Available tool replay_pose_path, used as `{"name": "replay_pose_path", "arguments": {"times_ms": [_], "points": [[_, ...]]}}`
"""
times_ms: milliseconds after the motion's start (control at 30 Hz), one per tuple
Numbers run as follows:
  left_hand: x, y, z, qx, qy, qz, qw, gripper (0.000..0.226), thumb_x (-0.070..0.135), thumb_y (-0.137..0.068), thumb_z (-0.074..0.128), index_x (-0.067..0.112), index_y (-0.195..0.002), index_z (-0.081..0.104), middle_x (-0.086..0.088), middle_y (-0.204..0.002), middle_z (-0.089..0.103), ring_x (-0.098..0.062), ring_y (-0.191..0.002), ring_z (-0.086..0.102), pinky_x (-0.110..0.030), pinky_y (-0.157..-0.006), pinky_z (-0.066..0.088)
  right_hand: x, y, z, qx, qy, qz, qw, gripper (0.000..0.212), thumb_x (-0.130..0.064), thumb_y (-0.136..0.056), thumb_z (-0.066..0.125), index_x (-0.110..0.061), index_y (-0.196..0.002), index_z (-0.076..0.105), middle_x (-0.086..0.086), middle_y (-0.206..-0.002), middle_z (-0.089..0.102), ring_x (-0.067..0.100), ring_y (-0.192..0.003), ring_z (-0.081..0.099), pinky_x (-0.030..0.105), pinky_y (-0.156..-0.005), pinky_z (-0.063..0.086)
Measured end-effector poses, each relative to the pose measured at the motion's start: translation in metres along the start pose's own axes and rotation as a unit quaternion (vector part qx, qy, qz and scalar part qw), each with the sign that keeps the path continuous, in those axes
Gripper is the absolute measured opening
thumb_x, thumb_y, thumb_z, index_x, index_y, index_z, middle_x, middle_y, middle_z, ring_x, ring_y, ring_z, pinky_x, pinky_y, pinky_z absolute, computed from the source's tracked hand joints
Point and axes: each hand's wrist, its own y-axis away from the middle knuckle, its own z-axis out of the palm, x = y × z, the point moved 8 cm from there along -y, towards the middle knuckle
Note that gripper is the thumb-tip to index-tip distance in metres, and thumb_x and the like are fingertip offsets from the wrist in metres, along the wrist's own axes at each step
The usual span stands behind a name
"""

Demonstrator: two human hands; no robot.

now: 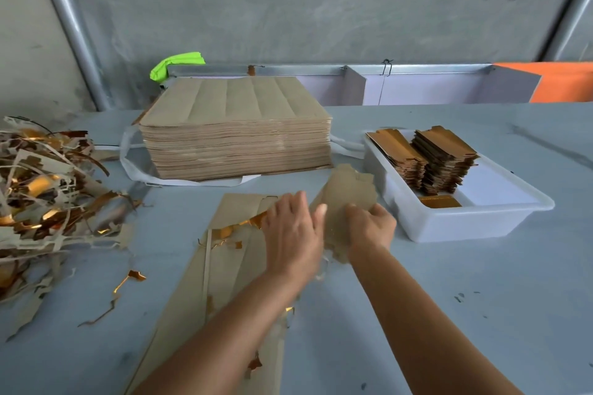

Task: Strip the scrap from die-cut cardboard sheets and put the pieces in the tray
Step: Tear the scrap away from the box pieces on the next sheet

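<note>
A die-cut cardboard sheet lies brown side up on the table in front of me, with gold foil showing at torn edges. My left hand lies over its far right part, fingers extended, thumb touching a separated brown piece. My right hand grips that piece at its lower edge, holding it tilted up just left of the white tray. The tray holds two stacks of stripped gold-faced pieces. A tall stack of uncut-looking brown sheets sits behind.
A heap of gold and grey scrap strips fills the table's left side. Loose gold slivers lie near the sheet. A metal rail, a green object and an orange panel line the table's far edge.
</note>
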Motion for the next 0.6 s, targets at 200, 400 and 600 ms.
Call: {"name": "replay_pose_path", "arguments": {"times_ms": [200, 400, 600], "points": [[-0.071, -0.046, 0.051, -0.175, -0.130, -0.088, 0.972, 0.054, 0.047, -0.085, 0.061, 0.014, -0.122, 0.040, -0.010, -0.124, 0.051, -0.031, -0.115, 0.046, -0.042, -0.093, 0.037, 0.015, -0.017, -0.022, -0.023, -0.063, 0.081, 0.994, 0.014, -0.009, -0.085, 0.066, -0.017, -0.093, 0.060, 0.007, -0.098, 0.062, 0.033, -0.099, 0.057, 0.057, -0.093, 0.047], [-0.091, -0.071, 0.051, -0.173, 0.064, -0.112, 0.976, 0.019, 0.018, -0.095, 0.052, 0.007, -0.085, 0.065, -0.013, -0.088, 0.065, -0.029, -0.082, 0.059, -0.033, -0.067, 0.038, 0.026, -0.025, -0.027, -0.097, -0.006, 0.153, 0.983, 0.019, -0.004, -0.079, 0.071, -0.009, -0.094, 0.060, 0.007, -0.094, 0.061, 0.025, -0.086, 0.055, 0.044, -0.082, 0.045], [-0.072, -0.092, -0.017, -0.111, 0.396, -0.114, 0.905, 0.033, 0.019, -0.099, 0.046, 0.019, -0.070, 0.062, 0.009, -0.107, 0.062, -0.009, -0.088, 0.058, -0.014, -0.063, 0.044, 0.001, -0.033, -0.023, -0.128, 0.068, 0.047, 0.988, 0.039, -0.005, -0.084, 0.067, -0.013, -0.120, 0.056, 0.008, -0.102, 0.062, 0.027, -0.093, 0.057, 0.041, -0.079, 0.047]]}}
